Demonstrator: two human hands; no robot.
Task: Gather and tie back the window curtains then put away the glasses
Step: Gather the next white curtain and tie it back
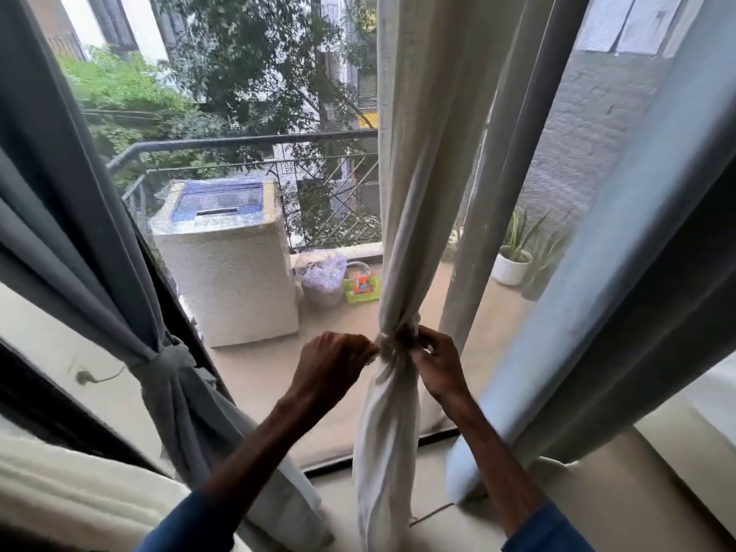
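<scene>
Before the window [239,113], our left hand [334,362] and right hand [438,364], fingers curled, pinch the knot [398,340] around the white curtain [402,193], soft light cloth that we judge holds best at this gathered waist.

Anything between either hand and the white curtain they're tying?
Nothing visible. The left hand and right hand are both on the white curtain, pinching its gathered waist from either side. The tied grey curtain hangs to the left and the loose blue-grey curtain to the right; neither is in between.
</scene>
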